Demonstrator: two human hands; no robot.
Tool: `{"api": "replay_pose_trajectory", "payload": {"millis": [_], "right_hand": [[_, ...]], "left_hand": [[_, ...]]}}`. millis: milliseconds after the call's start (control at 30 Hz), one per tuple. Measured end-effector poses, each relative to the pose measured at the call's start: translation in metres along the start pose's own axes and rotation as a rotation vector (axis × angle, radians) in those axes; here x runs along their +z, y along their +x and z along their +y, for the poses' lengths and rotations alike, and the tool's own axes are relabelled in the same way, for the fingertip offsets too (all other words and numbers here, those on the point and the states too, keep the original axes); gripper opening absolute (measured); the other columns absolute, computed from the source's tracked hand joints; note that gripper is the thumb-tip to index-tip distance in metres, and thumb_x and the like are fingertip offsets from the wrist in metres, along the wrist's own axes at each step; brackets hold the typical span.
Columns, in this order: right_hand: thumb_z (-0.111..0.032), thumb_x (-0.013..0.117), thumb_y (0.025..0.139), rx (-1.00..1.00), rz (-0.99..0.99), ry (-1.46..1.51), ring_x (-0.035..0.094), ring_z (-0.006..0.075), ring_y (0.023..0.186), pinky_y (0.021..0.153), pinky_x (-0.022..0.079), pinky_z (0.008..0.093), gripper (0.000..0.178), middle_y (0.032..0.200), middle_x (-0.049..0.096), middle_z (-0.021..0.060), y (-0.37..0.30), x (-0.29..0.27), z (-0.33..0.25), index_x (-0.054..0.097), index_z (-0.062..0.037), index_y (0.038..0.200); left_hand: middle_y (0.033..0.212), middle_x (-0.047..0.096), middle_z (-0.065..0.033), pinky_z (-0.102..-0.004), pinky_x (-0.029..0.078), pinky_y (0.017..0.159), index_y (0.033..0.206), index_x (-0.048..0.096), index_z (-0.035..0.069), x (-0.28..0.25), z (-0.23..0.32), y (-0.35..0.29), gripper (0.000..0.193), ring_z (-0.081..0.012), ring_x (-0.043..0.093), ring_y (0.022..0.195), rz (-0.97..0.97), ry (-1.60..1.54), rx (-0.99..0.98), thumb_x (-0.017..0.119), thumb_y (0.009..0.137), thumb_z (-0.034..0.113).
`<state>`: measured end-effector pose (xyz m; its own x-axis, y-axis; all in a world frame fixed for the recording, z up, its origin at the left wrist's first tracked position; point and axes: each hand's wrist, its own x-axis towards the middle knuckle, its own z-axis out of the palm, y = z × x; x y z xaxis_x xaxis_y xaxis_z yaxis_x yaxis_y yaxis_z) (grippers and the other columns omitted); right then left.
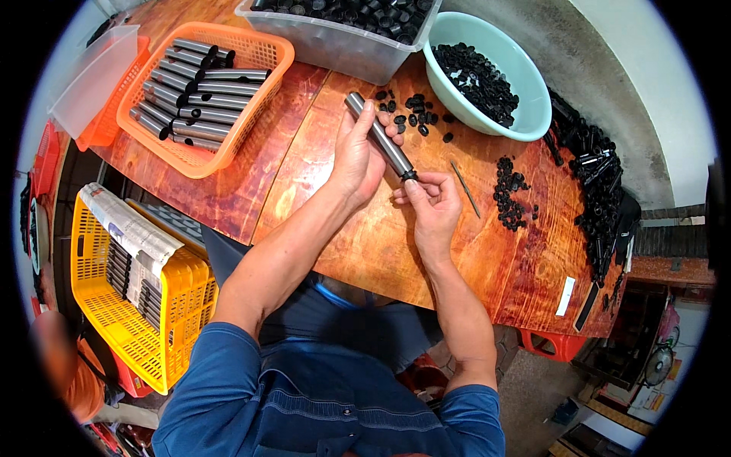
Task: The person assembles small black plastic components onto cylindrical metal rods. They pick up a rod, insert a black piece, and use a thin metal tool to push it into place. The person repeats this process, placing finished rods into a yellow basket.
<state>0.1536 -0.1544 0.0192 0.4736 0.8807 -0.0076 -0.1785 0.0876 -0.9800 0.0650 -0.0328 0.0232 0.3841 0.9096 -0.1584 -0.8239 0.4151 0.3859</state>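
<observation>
A metal tube is held at the centre of the frame, above the bench, slanted from upper left to lower right. Its upper part is enclosed by the left hand, whose grip is closed around it with the thumb laid along the barrel. A black end fitting at the tube's lower end is pinched by the right hand, whose grip is narrowed between thumb and fingers. How far the fitting is seated cannot be told.

Loose black caps are scattered just beyond the tube. To the right of the right hand, a thin rod is laid on the bench, and a cluster of small black pieces is found farther right. Similar tubes are stacked in an orange basket at upper left. Black cylindrical parts are contained in a translucent bin at top centre, and small black parts in a pale green bowl at upper right. A heap of black parts is piled along the right edge.
</observation>
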Motion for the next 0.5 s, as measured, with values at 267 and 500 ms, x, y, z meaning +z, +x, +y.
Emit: {"api": "replay_pose_trajectory", "payload": {"millis": [267, 500], "right_hand": [[0.0, 0.065, 0.096, 0.01, 0.014, 0.007, 0.07, 0.0172, 0.079, 0.07, 0.06, 0.0277, 0.018, 0.091, 0.067, 0.0137, -0.001, 0.002, 0.0, 0.052, 0.0028, 0.107], [0.004, 0.066, 0.095, -0.03, 0.013, -0.054, 0.07, 0.0158, 0.08, 0.07, 0.06, 0.027, 0.019, 0.093, 0.067, 0.0127, 0.0, 0.003, 0.004, 0.051, 0.0026, 0.107]], "left_hand": [[0.09, 0.051, -0.0028, -0.0326, 0.05, 0.071, 0.108, 0.043, 0.015, 0.003, 0.001, -0.001, 0.021, -0.0148, 0.053, 0.079, -0.003, 0.018, 0.004, 0.06, 0.104, 0.027], [0.087, 0.053, -0.0031, -0.0312, 0.05, 0.069, 0.11, 0.043, 0.016, 0.005, 0.002, -0.003, 0.023, -0.0154, 0.054, 0.076, 0.027, -0.002, -0.03, 0.061, 0.103, 0.03]]}}
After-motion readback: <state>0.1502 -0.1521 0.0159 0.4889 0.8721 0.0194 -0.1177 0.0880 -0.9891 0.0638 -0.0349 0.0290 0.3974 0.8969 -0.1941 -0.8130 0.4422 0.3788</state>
